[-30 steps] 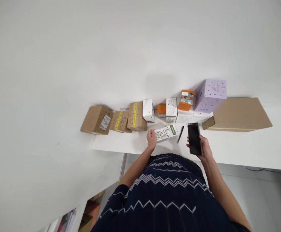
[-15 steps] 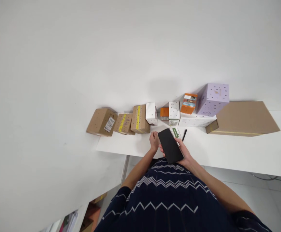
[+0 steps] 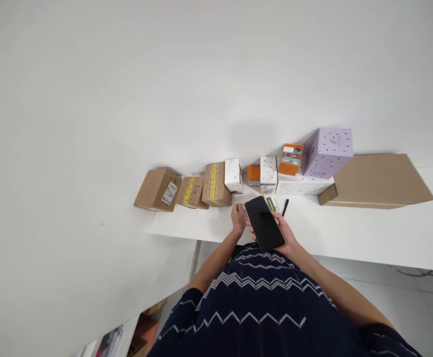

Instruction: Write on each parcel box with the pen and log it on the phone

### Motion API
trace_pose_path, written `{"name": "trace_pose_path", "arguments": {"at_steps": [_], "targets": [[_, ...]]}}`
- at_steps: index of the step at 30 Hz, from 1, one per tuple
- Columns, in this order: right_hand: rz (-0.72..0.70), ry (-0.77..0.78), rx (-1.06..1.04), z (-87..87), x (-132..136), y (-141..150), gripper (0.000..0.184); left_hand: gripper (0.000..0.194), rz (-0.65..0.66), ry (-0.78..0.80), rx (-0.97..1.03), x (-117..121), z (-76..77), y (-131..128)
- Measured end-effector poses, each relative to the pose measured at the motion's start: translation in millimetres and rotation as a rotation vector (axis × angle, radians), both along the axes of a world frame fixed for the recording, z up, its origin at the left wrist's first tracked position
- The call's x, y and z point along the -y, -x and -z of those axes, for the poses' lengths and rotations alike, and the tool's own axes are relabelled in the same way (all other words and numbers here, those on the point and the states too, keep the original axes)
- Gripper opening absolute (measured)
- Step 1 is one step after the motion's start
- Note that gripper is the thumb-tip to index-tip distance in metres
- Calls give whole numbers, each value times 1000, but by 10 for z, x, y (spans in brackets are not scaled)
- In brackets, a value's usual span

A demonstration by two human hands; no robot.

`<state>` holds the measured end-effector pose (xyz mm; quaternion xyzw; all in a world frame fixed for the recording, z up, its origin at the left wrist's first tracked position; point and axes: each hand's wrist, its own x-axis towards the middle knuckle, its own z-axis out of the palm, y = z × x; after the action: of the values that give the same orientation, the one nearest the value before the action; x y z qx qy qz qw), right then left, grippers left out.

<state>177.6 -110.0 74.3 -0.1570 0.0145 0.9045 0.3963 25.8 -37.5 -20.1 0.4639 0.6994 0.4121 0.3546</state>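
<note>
A black smartphone (image 3: 264, 224), its screen dark, is gripped in my right hand (image 3: 286, 233), fingers round its sides, close in front of my body. Just left of the phone, my left hand (image 3: 238, 217) is closed, its fingers curled in. Whatever it may hold is hidden. Beyond the phone lies a white and green card or packet (image 3: 272, 203), partly covered by the phone. A black pen (image 3: 285, 207) rests to the right of that on the white table (image 3: 353, 228).
Taped brown cartons (image 3: 215, 184) stand along the wall at left. Small white boxes (image 3: 233, 176) and orange boxes (image 3: 291, 158) occupy the middle. A purple box (image 3: 329, 152) sits on a long white box (image 3: 305, 186), beside a large brown carton (image 3: 382, 178).
The view has shifted very slightly. Both hands and the phone sit a touch further right, with the same grip as before.
</note>
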Motion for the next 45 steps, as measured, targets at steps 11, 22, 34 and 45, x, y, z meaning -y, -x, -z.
{"name": "trace_pose_path", "arguments": {"at_steps": [11,22,34,45], "targets": [[-5,24,13,-48,-7,1,50,26,-12,11,30,-7,41,9],[22,37,91,-1,-12,-13,49,28,-5,38,1,0,15,13],[159,26,152,-62,-37,-218,47,25,31,-36,-28,32,49,32],[400,57,1699,667,184,-1007,58,22,20,-10,-38,25,0,33]]}}
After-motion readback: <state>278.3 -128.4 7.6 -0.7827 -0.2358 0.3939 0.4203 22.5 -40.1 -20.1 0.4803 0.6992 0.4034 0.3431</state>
